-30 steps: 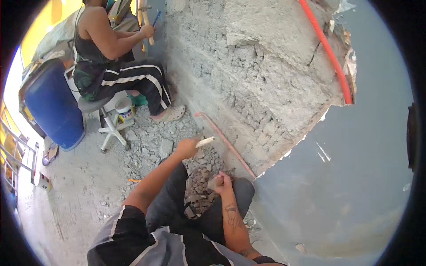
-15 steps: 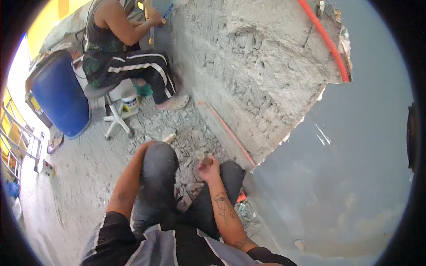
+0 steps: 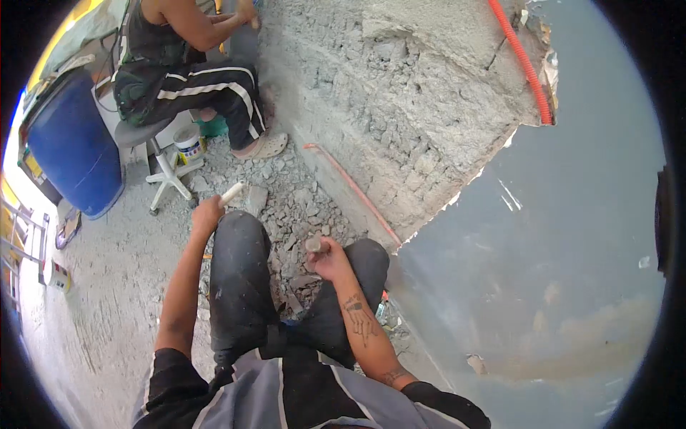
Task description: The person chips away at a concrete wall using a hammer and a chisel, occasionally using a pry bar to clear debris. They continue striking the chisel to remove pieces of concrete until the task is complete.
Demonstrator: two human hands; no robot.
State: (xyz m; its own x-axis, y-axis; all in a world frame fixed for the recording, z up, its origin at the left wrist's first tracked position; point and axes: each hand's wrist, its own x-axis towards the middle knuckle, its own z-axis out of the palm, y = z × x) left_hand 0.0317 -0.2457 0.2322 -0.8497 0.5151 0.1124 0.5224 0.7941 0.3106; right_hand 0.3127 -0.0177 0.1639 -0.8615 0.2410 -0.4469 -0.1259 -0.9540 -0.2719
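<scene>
My left hand (image 3: pixel 207 214), beside my left knee, is closed around a pale rod-like handle (image 3: pixel 231 193) that sticks out toward the rubble. Whatever lies at its other end cannot be made out. Between my knees, my right hand (image 3: pixel 331 260) wraps around a short grey tool with a blunt round end (image 3: pixel 314 244); its lower part is hidden. Under and beyond both hands lies broken grey rubble (image 3: pixel 289 214). To the right, the wall's chipped rough patch (image 3: pixel 400 107) borders smooth grey paint.
A seated co-worker (image 3: pixel 193 86) works at the wall ahead. Nearby are a blue barrel (image 3: pixel 77 146), a white wheeled stool base (image 3: pixel 168 179) and a paint bucket (image 3: pixel 189 145). An orange conduit (image 3: pixel 357 194) runs along the wall's foot; a red corrugated one (image 3: pixel 525 61) hangs higher.
My left hand has swung outward to the left, from behind my knee into view with the pale handle. My right hand has shifted slightly left and up. The whole view has turned a little.
</scene>
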